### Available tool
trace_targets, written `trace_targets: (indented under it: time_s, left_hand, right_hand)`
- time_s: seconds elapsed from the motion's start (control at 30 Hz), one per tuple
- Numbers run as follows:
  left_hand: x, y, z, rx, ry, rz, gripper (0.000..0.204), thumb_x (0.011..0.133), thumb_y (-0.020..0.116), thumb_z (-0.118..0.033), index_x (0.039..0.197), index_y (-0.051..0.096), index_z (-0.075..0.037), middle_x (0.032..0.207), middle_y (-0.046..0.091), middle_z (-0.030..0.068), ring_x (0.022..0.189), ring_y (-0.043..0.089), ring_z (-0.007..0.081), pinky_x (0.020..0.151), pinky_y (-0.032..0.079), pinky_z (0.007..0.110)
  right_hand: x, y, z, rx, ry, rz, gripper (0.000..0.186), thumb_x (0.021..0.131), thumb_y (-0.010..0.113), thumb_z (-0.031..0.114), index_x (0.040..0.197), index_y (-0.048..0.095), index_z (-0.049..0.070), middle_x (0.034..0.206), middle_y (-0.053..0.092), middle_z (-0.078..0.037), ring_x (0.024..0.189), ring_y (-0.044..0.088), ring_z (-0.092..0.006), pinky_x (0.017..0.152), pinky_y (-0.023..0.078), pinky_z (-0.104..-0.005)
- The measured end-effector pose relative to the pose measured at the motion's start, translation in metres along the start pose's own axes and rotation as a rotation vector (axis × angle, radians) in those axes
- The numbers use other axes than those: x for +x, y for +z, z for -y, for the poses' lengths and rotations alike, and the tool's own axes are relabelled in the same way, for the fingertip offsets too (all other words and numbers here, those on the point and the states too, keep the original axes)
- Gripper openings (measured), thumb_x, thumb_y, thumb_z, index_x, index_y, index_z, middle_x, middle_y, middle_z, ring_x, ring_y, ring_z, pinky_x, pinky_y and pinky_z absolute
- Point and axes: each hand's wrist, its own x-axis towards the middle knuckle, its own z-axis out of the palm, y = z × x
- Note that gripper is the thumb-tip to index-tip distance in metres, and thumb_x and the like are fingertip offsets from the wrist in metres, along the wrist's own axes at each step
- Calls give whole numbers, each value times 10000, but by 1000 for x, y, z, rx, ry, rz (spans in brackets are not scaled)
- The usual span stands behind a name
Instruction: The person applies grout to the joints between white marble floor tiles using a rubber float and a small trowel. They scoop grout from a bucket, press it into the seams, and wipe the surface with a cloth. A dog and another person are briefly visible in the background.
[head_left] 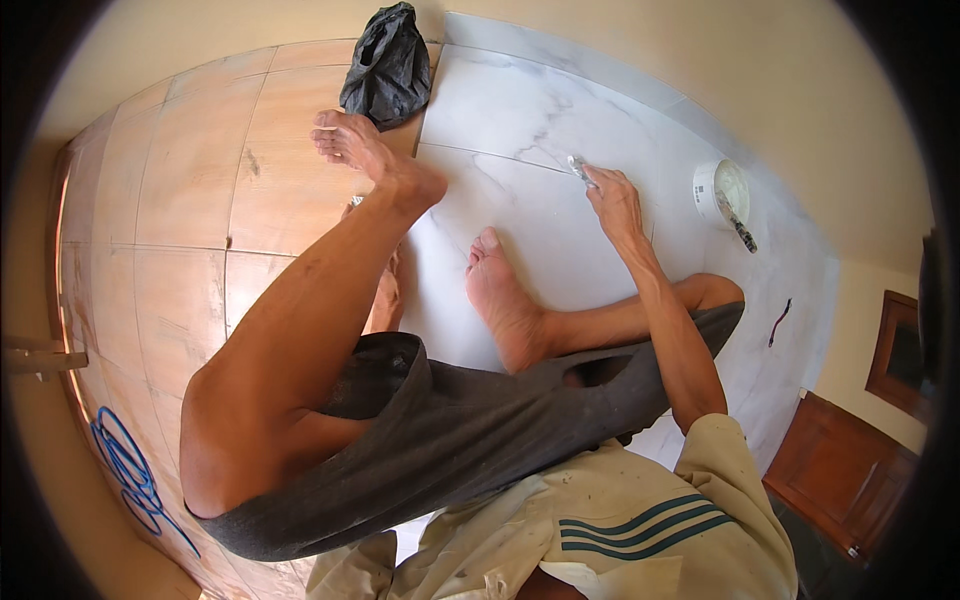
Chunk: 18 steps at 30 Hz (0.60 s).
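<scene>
My right hand [615, 205] reaches over the white marbled floor tiles [500, 100]. Its fingers are closed on a small white-smeared spreader [577, 166], whose exact kind is hard to make out. The spreader's tip is at the dark joint line between two tiles. My left forearm [387, 295] shows only in part behind my raised left leg. That leg hides the fingers of my left hand; a small whitish thing [356, 201] peeks out beside the shin. Right of my right hand, a white tub [706, 192] holds white paste, with a dark-handled putty knife [745, 235] leaning over its rim.
A black plastic bag [388, 70] lies by the far wall, beyond my left foot. Tan tiles [180, 190] cover the left side, where a blue coiled cable [125, 470] lies. At right are a short dark wire [780, 322] and a brown wooden door [840, 470].
</scene>
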Motion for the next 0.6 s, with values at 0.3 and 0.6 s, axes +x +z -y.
trace_targets:
  time_s: [0.3,0.6]
  left_hand:
    - [98,-84,57,448,-299,-296,1029,903,682,-441,1646,133,12,1720,201,262,1621,168,317,1322,119,486]
    - [140,-101,92,437,-286,-311,1028,903,683,-443,1643,133,11,1719,199,260,1622,165,317,1322,116,485]
  right_hand:
    - [7,-45,-10,-1,342,56,328,935,696,122,1218,703,-42,1059,741,-273,966,705,-454,907,556,-503]
    - [1,1,-89,-111,609,-106,310,938,643,190,1126,701,-50,1011,738,-315,982,707,-517,906,554,-545]
